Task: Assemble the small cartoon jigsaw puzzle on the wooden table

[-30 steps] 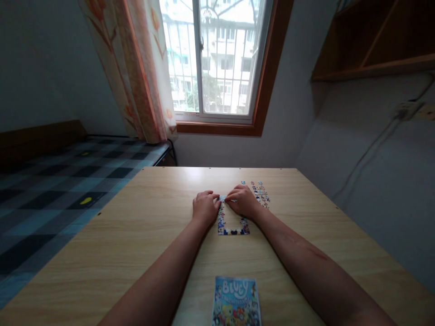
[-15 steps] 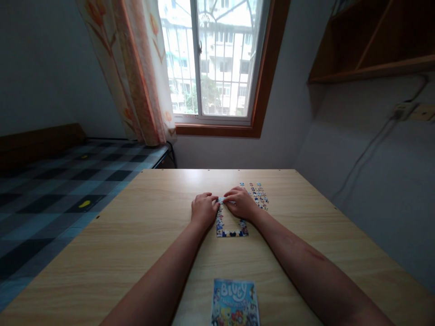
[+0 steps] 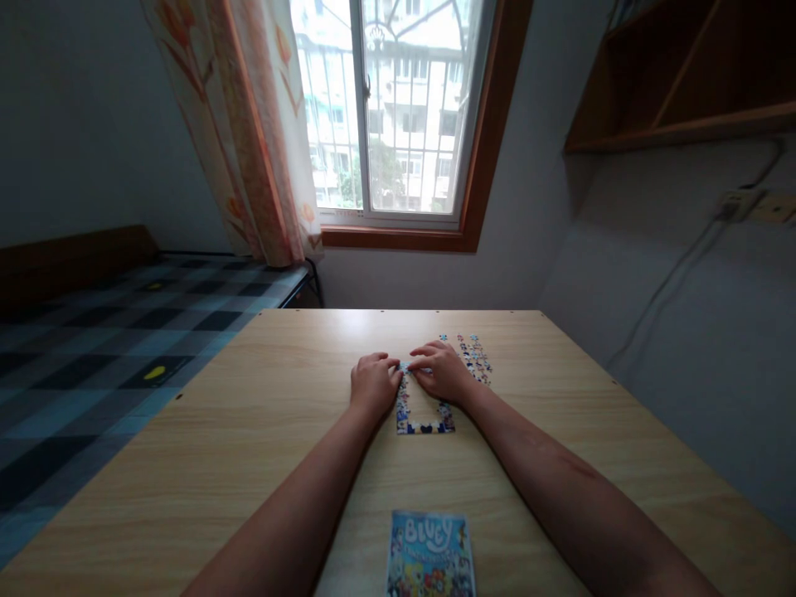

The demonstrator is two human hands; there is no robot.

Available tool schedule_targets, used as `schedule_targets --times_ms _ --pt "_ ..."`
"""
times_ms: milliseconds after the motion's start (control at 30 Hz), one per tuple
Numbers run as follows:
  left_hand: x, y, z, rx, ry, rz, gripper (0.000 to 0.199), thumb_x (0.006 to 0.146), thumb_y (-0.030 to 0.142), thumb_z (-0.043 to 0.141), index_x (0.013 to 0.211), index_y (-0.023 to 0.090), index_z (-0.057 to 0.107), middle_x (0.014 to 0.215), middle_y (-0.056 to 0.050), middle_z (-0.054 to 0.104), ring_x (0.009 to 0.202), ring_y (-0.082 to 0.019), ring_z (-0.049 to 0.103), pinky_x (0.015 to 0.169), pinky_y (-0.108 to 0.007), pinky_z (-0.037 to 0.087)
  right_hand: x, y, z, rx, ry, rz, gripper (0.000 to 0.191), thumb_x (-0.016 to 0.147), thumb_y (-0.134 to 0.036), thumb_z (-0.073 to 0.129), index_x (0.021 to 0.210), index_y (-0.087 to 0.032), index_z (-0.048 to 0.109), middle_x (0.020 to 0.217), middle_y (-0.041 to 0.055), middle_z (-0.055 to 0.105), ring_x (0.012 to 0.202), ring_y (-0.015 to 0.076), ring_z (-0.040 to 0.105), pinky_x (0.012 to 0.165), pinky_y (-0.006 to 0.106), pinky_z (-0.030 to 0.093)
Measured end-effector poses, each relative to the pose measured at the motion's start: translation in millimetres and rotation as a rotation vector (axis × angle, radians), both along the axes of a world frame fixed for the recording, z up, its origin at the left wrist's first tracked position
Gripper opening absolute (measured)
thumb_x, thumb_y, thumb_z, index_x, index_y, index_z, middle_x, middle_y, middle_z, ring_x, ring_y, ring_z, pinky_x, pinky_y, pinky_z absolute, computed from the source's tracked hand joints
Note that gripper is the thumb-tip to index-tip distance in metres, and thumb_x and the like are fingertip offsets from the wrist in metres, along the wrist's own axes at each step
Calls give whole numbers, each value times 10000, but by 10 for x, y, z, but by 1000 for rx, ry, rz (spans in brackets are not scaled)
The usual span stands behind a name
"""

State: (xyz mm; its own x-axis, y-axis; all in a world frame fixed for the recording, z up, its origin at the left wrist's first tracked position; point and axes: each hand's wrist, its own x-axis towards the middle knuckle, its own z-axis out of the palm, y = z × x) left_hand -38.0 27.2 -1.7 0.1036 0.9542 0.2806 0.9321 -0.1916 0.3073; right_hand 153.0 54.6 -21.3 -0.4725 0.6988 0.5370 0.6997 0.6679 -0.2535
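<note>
On the table lies a jigsaw puzzle (image 3: 426, 429), its border joined into a rectangular frame around bare wood. My left hand (image 3: 374, 385) rests at the frame's upper left corner, fingers bent and thumb pressed against the edge pieces. Over the top and right side lies my right hand (image 3: 445, 373), its thumb and forefinger closed on a small puzzle piece (image 3: 406, 366) in the top row. The hand hides much of the upper right border. Just beyond it, several loose puzzle pieces (image 3: 476, 356) are spread in rough rows.
A picture card (image 3: 430, 555) reading "Bluey" lies at the table's near side. The wooden table (image 3: 267, 448) reaches toward the window wall. To the left is a bed with a checked cover (image 3: 205, 319); a wooden shelf (image 3: 677, 124) hangs on the right wall.
</note>
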Motion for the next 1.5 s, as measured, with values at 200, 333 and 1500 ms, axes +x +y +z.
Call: schedule_targets --times_ms 200,333,1500 --pt "7 -4 14 0 7 8 288 892 361 648 1134 294 789 1283 -42 705 1206 -278 603 1051 -398 461 -3 -8 14 4 1 -2 164 854 -221 707 919 -323 819 1162 0 756 1066 254 628 991 440 449" --pt "8 -7 21 -4 2 7 295 895 363 640 1138 286 789 1289 -45 702 1211 -280 598 1056 -403 454 -8 -7 16 -10 10 5 166 855 -212 700 919 -313 816 1147 6 760 1067 247 629 1017 436 438" --pt "53 -55 56 -9 -4 -92 235 940 363 608 1058 394 809 1382 -42 645 1290 -303 533 1078 -484 415 51 -47 96 -133 0 -369 121 859 -371 727 864 -259 772 1452 105 564 1485 380 296 1163 714 149"
